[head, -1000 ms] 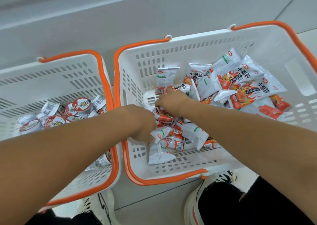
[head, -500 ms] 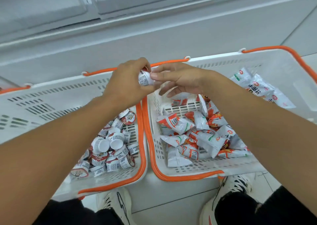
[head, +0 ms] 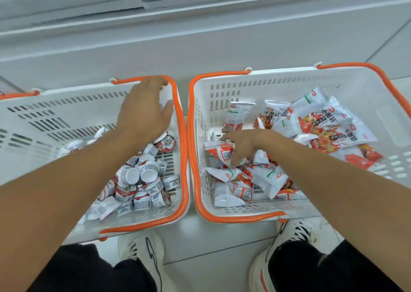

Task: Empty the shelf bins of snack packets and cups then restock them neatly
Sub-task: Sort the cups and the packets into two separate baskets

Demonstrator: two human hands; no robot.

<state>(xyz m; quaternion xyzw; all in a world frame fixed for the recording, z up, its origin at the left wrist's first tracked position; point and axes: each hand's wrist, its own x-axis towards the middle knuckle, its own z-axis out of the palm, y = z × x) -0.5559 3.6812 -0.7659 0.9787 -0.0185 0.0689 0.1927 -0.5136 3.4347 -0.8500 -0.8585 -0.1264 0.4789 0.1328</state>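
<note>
The pale tiled floor [head: 218, 242] carried two white, orange-rimmed baskets side by side: the cup basket [head: 181, 140] beneath the left hand [head: 144, 111], the packet basket [head: 222, 87] beneath the right hand [head: 244, 143].

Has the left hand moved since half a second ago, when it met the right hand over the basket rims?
Yes. The left hand has swung leftward, away from the orange rims, and now hangs open over the left basket of cups.

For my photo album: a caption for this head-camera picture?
Left hand open over the cups basket; right hand reaching among snack packets.
</note>
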